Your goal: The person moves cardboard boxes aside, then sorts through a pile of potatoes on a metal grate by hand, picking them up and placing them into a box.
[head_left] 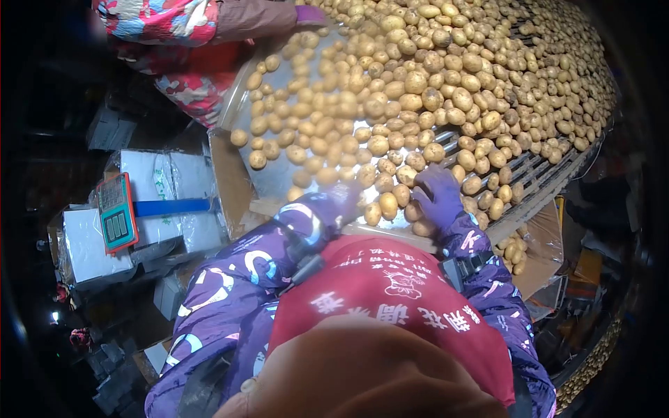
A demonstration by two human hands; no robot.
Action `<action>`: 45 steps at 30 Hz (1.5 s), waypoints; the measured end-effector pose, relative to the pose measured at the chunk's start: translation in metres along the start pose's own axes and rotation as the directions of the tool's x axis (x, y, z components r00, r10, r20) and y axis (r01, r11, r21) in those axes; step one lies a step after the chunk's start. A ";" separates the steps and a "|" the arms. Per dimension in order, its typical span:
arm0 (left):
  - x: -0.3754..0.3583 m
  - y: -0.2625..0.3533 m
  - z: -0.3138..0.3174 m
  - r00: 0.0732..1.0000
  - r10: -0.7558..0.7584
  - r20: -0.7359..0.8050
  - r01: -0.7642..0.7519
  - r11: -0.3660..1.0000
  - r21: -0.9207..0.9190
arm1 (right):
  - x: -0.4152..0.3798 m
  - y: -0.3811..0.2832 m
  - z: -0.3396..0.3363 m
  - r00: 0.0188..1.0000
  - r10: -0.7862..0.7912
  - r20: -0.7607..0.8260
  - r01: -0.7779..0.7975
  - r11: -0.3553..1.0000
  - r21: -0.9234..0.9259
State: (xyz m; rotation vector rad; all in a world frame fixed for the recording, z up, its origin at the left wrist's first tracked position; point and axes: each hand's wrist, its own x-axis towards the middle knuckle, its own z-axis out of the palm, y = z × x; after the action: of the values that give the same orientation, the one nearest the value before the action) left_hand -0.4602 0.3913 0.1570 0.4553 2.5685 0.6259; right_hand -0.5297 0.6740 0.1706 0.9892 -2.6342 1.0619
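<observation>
Nearest the lens sits an orange-brown rounded shape [362, 376], out of focus, with a red apron [390, 292] bearing white characters just beyond it. Both arms are in purple sleeves [223, 292] with a white pattern and reach forward to the near edge of a roller table [536, 174] heaped with potatoes [418, 83].

Right hand [437, 195]: gloved in purple, palm down, fingers loosely curved and spread over the potatoes at the table's near edge. It rests on the pile; a potato lies against the heel of the glove and others lie just ahead of the fingertips. Whether any single potato is enclosed by the fingers cannot be told.

Left hand [341, 202]: gloved in purple, blurred, at the same near edge, just beside the right hand with a few potatoes between the two. Finger posture cannot be told from this view.

Ahead of the left hand the potatoes lie on a pale, smooth sheet [279, 174]; ahead of and beyond the right hand they lie on bare rollers, with gaps visible between the bars.

Beyond the left hand, at the far side of the pile, a second person's sleeve [251, 17] reaches over the potatoes, above a red and multicoloured patterned garment [174, 42].

Well out from the left hand, below table level, a weighing scale display [116, 212] with a red frame stands among white boxes [164, 184]. Below the right hand a few potatoes lie in a cardboard box [536, 258]
</observation>
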 end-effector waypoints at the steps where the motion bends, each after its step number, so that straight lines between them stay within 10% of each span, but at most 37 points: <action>1: 0.005 0.002 -0.004 0.993 -0.114 0.042 0.119 0.979 -0.168 | 0.000 -0.005 -0.005 0.996 0.071 0.060 -0.076 0.994 0.081; 4: 0.004 0.010 -0.018 0.966 -0.251 0.066 0.236 0.739 -0.632 | -0.005 -0.007 -0.013 0.852 0.320 0.414 -0.406 0.903 0.138; 6: 0.001 0.017 -0.023 0.970 -0.082 -0.230 -0.056 0.843 -0.535 | -0.001 -0.016 -0.007 0.968 -0.055 0.246 0.014 0.986 0.165; 11: 0.021 0.037 -0.040 0.810 0.241 -0.535 -0.440 0.853 -0.281 | 0.046 -0.083 -0.030 0.829 0.269 0.490 -0.511 0.719 0.470; 12: 0.021 0.048 -0.053 0.764 0.296 -0.573 -0.476 0.859 -0.191 | 0.052 -0.088 -0.040 0.902 0.178 0.394 -0.342 0.850 0.400; 14: 0.020 0.060 -0.062 0.784 0.243 -0.571 -0.462 0.843 -0.275 | 0.062 -0.094 -0.053 0.970 -0.064 0.235 0.020 0.983 0.182; 18: 0.026 0.058 -0.052 0.796 0.254 -0.550 -0.451 0.854 -0.258 | 0.067 -0.097 -0.068 0.928 -0.145 0.342 0.114 0.987 0.110; 21: 0.027 0.076 -0.054 0.756 0.243 -0.608 -0.507 0.804 -0.309 | 0.051 -0.066 -0.027 0.993 -0.066 0.094 0.035 0.953 0.302; 23: 0.028 0.081 -0.054 0.747 0.226 -0.625 -0.528 0.772 -0.353 | 0.053 -0.069 -0.024 0.988 0.022 0.150 -0.094 0.868 0.487; 26: 0.034 0.064 -0.039 0.814 0.223 -0.536 -0.495 0.750 -0.439 | 0.060 -0.083 -0.036 0.988 -0.036 0.149 -0.003 0.967 0.254; 29: 0.050 0.025 -0.018 0.859 0.279 -0.429 -0.481 0.724 -0.494 | 0.064 -0.083 -0.038 0.916 0.202 0.346 -0.378 0.721 0.580; 31: 0.051 0.027 -0.022 0.781 0.357 -0.513 -0.578 0.723 -0.378 | 0.054 -0.073 -0.021 0.917 0.259 0.303 -0.382 0.786 0.485; 35: 0.041 0.043 -0.041 0.916 0.211 -0.341 -0.381 0.720 -0.580 | 0.055 -0.074 -0.033 0.964 -0.029 0.264 -0.007 0.991 0.132; 39: 0.038 0.056 -0.042 0.989 0.070 -0.133 -0.150 0.523 -0.839 | 0.059 -0.060 -0.028 0.964 -0.099 0.247 0.085 0.994 0.066; 42: 0.033 0.057 -0.043 0.998 -0.044 -0.051 -0.028 0.413 -0.910 | 0.040 -0.024 0.016 0.967 0.158 0.198 -0.220 0.912 0.347; 45: 0.025 0.053 -0.054 0.965 -0.123 0.230 0.253 0.235 -0.938 | 0.050 -0.042 -0.006 0.989 -0.062 0.131 0.043 0.989 0.143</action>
State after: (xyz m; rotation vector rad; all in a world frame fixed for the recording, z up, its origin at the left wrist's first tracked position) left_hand -0.4976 0.4278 0.2176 -0.2790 1.5518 1.8276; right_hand -0.5433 0.6285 0.2165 1.1929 -2.6512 1.2226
